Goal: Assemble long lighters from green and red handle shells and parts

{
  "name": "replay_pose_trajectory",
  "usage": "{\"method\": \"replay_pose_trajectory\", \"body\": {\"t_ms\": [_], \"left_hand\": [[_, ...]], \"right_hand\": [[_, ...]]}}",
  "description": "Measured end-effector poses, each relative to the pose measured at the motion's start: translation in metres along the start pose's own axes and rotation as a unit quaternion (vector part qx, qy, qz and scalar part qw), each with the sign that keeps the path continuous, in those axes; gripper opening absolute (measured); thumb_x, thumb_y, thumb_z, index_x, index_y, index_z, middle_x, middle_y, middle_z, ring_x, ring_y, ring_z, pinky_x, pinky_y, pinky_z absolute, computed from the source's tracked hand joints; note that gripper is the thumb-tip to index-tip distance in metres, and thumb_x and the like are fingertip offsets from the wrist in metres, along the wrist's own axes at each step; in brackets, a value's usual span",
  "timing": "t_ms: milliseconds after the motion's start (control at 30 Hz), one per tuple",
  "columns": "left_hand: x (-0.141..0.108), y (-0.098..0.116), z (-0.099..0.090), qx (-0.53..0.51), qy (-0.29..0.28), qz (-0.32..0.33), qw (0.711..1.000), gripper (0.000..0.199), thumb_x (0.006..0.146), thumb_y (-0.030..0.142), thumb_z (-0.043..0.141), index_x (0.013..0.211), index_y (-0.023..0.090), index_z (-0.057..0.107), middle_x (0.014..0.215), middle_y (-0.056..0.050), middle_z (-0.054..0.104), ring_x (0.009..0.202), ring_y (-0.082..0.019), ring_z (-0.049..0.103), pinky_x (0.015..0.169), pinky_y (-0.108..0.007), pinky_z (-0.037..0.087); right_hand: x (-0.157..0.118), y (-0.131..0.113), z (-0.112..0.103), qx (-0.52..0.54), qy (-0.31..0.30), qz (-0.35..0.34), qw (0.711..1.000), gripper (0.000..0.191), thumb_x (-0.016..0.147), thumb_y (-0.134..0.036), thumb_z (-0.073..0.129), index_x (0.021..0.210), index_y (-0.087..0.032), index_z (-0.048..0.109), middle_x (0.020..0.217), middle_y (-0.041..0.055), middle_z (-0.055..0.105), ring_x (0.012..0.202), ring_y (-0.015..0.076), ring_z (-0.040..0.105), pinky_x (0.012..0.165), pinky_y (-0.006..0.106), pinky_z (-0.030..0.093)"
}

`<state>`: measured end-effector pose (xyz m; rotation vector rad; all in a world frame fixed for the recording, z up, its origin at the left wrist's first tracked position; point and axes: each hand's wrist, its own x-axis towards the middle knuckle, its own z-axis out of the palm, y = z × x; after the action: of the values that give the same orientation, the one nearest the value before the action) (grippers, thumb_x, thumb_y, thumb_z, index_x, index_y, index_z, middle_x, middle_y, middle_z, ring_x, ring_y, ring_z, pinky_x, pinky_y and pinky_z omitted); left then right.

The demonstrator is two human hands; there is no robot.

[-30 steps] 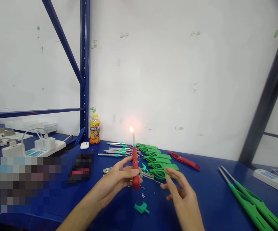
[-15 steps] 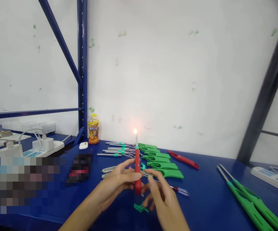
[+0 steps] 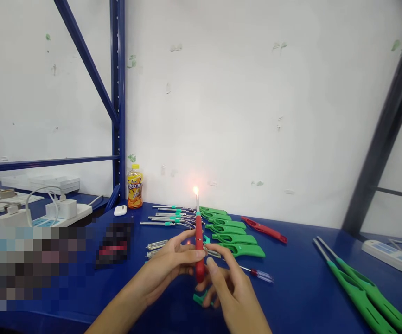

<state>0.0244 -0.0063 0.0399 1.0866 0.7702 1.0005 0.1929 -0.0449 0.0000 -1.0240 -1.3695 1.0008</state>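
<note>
My left hand is closed around the handle of a red long-nosed lighter, held upright in front of me. At its metal tip burns a small flame. My right hand is beside the lower handle, fingers bent and apart; its fingertips are close to the handle, and contact is hard to make out. Under those fingers lies a small green plastic part, partly hidden. Just beyond the hands are several green lighter handle shells and several metal lighter rods with wires.
A screwdriver lies right of my hands, with a red handle shell behind it. Two green long-nosed lighters lie at far right, near a power strip. A drink bottle and white earphone case stand at back left.
My right hand has shifted slightly left, closer to the lower handle, and covers more of the small green part. The flame stays lit and my left hand keeps its hold.
</note>
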Motion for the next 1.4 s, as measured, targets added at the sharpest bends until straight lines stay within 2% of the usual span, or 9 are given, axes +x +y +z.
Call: {"method": "replay_pose_trajectory", "body": {"t_ms": [167, 433, 533, 667, 800, 1033, 1400], "left_hand": [[0.001, -0.001, 0.0, -0.015, 0.008, 0.002, 1.0, 0.1, 0.064, 0.039, 0.104, 0.147, 0.015, 0.055, 0.095, -0.004, 0.076, 0.082, -0.02, 0.072, 0.08, -0.033, 0.055], [0.006, 0.006, -0.009, -0.053, 0.05, 0.024, 0.997, 0.081, 0.071, 0.026, 0.1, 0.14, 0.014, 0.06, 0.101, -0.011, 0.079, 0.083, -0.024, 0.077, 0.077, -0.034, 0.059], [0.009, 0.014, -0.019, -0.076, 0.086, 0.051, 0.992, 0.064, 0.077, 0.021, 0.096, 0.132, 0.016, 0.064, 0.101, -0.01, 0.079, 0.088, -0.025, 0.079, 0.081, -0.035, 0.06], [0.01, 0.029, -0.036, -0.106, 0.124, 0.099, 0.982, 0.033, 0.083, 0.018, 0.09, 0.108, 0.017, 0.068, 0.095, -0.008, 0.078, 0.091, -0.023, 0.079, 0.076, -0.028, 0.058], [0.01, 0.039, -0.049, -0.129, 0.143, 0.131, 0.973, 0.02, 0.087, 0.015, 0.084, 0.096, 0.017, 0.067, 0.09, -0.006, 0.078, 0.084, -0.02, 0.078, 0.07, -0.024, 0.056], [0.01, 0.041, -0.052, -0.145, 0.159, 0.152, 0.965, 0.015, 0.089, 0.011, 0.08, 0.092, 0.016, 0.067, 0.09, -0.008, 0.078, 0.081, -0.018, 0.077, 0.067, -0.023, 0.056], [0.011, 0.04, -0.053, -0.123, 0.158, 0.151, 0.968, 0.018, 0.088, 0.015, 0.082, 0.093, 0.018, 0.065, 0.091, -0.007, 0.076, 0.089, -0.02, 0.077, 0.07, -0.023, 0.055]], "right_hand": [[0.0, -0.002, -0.002, 0.004, 0.002, 0.0, 1.0, 0.08, 0.092, -0.086, 0.061, 0.136, -0.019, 0.066, 0.073, 0.0017, 0.075, 0.052, 0.0176, 0.069, 0.054, 0.026, 0.05], [-0.001, -0.004, -0.004, -0.008, 0.01, -0.002, 1.0, 0.078, 0.093, -0.085, 0.06, 0.135, -0.02, 0.067, 0.075, 0.0026, 0.076, 0.053, 0.0173, 0.068, 0.056, 0.026, 0.049], [-0.001, -0.005, -0.006, -0.014, 0.007, 0.007, 1.0, 0.074, 0.094, -0.084, 0.061, 0.131, -0.02, 0.069, 0.076, 0.0031, 0.077, 0.054, 0.0172, 0.068, 0.057, 0.027, 0.05], [-0.001, -0.006, -0.006, -0.02, 0.0, 0.012, 1.0, 0.07, 0.095, -0.082, 0.061, 0.128, -0.021, 0.071, 0.079, 0.0036, 0.078, 0.056, 0.0175, 0.069, 0.058, 0.027, 0.051], [-0.001, -0.006, -0.006, -0.025, 0.004, 0.007, 1.0, 0.069, 0.094, -0.082, 0.061, 0.125, -0.021, 0.072, 0.081, 0.004, 0.078, 0.056, 0.0174, 0.069, 0.058, 0.027, 0.051], [-0.001, -0.007, -0.006, -0.026, 0.008, 0.011, 1.0, 0.072, 0.092, -0.084, 0.061, 0.122, -0.021, 0.074, 0.079, 0.0041, 0.078, 0.055, 0.0187, 0.068, 0.057, 0.029, 0.051], [0.001, -0.004, -0.007, -0.028, 0.002, 0.015, 1.0, 0.068, 0.094, -0.082, 0.062, 0.121, -0.021, 0.075, 0.079, 0.0037, 0.077, 0.056, 0.017, 0.068, 0.058, 0.026, 0.051]]}}
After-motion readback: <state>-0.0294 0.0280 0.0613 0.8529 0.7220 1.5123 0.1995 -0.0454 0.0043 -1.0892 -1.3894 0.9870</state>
